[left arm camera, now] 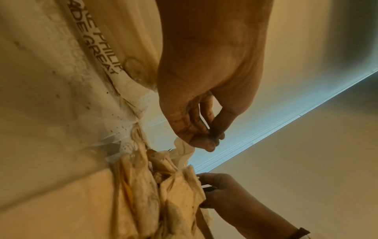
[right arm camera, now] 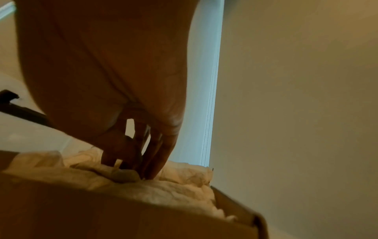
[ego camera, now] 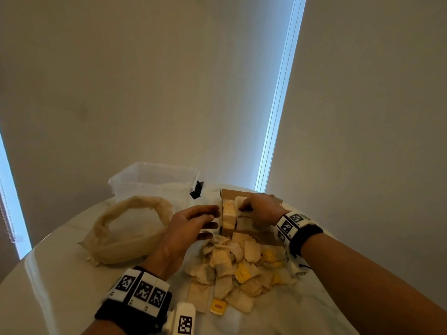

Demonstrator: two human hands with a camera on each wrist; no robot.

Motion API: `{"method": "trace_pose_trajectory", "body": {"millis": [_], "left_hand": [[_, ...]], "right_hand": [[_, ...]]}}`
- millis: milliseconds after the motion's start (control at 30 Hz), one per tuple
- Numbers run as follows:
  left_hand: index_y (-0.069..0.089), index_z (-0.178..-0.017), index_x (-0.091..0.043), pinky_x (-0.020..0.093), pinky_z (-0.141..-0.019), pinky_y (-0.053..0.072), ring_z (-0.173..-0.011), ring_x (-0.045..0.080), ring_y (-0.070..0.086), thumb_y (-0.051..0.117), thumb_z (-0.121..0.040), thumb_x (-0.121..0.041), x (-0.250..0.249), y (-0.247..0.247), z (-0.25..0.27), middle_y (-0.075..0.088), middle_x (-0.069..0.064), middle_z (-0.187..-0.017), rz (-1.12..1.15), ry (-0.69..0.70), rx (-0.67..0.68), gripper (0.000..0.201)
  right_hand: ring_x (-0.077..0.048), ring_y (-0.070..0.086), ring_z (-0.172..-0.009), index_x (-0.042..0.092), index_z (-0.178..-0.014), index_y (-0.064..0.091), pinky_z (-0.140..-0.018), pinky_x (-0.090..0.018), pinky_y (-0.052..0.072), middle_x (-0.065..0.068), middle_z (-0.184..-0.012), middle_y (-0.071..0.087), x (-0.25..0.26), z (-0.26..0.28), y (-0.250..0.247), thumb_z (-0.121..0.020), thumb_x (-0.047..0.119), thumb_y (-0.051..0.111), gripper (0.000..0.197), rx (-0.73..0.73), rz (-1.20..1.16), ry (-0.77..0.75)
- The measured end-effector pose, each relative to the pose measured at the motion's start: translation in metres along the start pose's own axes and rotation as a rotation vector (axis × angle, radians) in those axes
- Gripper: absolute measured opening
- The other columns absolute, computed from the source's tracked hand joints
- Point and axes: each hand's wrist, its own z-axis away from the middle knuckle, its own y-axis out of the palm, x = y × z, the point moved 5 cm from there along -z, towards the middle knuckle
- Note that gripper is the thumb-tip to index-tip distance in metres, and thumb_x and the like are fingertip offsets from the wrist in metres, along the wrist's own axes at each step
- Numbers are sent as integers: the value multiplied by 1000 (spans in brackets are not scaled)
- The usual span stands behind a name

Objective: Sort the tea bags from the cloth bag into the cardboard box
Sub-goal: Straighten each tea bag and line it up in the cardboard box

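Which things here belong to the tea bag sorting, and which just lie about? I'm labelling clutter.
Job:
cardboard box
loose tea bags
cloth bag
right hand, fingers in the box
left hand

Lying about:
clear plastic tub
black clip

Beige blinds [ego camera: 145, 81], pale marble table [ego camera: 60, 281]

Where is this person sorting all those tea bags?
Probably a room in a home, though I can't be sure. There's a round white marble-look table, pale roller blinds pulled down over windows with daylight at their edges, and a clear plastic storage tub.
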Motion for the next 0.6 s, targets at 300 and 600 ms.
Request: {"method": "trace_pose_trajectory", "body": {"millis": [300, 600], "left_hand": [[79, -117, -20, 26, -73, 58, -101, 19, 77, 59, -105, -7, -2, 0, 1, 81, -3, -109, 7, 3, -15, 26], [78, -117, -20, 26, -78, 60, -107, 20, 75, 59, -105, -8, -16, -1, 7, 81, -4, -109, -35, 50, -34, 26]], "right_hand": [[-18, 67, -110, 16, -129, 74, -105, -38, 56, -3, -124, 73, -14, 8, -16, -97, 1, 65, 36, -83, -169, 79], [-14, 70, -107, 26, -124, 76, -102, -46, 59, 10, -112, 76, 7, 30, -25, -95, 6, 65, 37, -137, -296, 25]]}}
